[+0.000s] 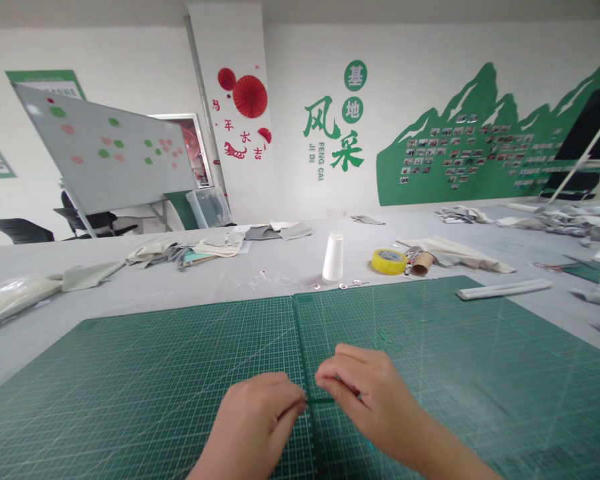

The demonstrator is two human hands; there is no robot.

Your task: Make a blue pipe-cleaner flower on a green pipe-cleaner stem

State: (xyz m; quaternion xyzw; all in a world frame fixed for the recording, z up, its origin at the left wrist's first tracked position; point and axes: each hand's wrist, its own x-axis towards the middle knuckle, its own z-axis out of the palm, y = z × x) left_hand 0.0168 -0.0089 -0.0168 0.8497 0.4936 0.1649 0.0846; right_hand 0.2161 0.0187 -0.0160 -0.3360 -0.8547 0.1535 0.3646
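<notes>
Both hands are over the green cutting mats, near the seam between the left mat (190,373) and the right mat (460,360). My left hand (260,420) is closed in a pinch, its fingertips beside the seam. Slightly higher and to the right, my right hand (367,393) is also pinched, with its fingertips a short gap from the left ones. A short dark green strip (323,401) shows between the hands, below the right fingertips. Whatever either pinch holds is too small to make out. Some thin green thread (385,339) lies behind my right hand.
Beyond the mats stand a white thread cone (333,258), a yellow tape roll (389,262) and a cardboard tube (422,264). A rolled grey fabric strip (504,289) lies on the right mat's back edge. Fabric pieces (213,244) are at back left, more fabric (463,215) at back right.
</notes>
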